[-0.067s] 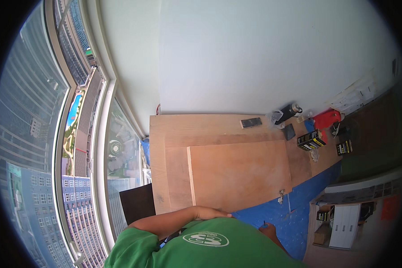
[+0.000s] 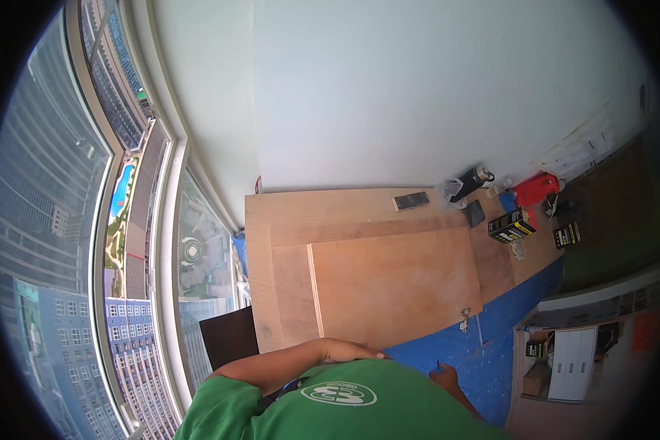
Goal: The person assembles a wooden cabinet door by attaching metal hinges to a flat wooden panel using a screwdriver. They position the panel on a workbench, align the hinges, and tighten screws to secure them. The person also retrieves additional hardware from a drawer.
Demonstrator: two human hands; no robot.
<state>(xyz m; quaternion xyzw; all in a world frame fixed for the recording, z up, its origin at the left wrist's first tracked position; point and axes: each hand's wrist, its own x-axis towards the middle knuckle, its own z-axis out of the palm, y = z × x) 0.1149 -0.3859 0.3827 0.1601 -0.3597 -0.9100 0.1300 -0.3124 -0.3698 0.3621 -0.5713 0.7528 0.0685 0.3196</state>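
Board [image 2: 396, 286]: reddish-brown, flat on table [image 2: 286, 209]. Left hand [image 2: 350, 350]: at near edge of board, fingers extended and close together, palm side hidden; cannot tell whether gripping. Right hand [image 2: 445, 378]: out from near edge of board, toward its right end, above blue sheet [image 2: 418, 352]; fingers curled round small dark item [image 2: 439, 365], kind too small to tell. Metal piece [image 2: 465, 320]: at near right corner of board. Block [image 2: 411, 201], dark-topped: beyond far edge of board, apart. Pad [image 2: 474, 213], dark: just beyond far right corner of board. Flask [image 2: 468, 186], black, beside clear bag [image 2: 447, 193]: farther beyond same corner of board. Box [image 2: 512, 226], black and yellow: right of board
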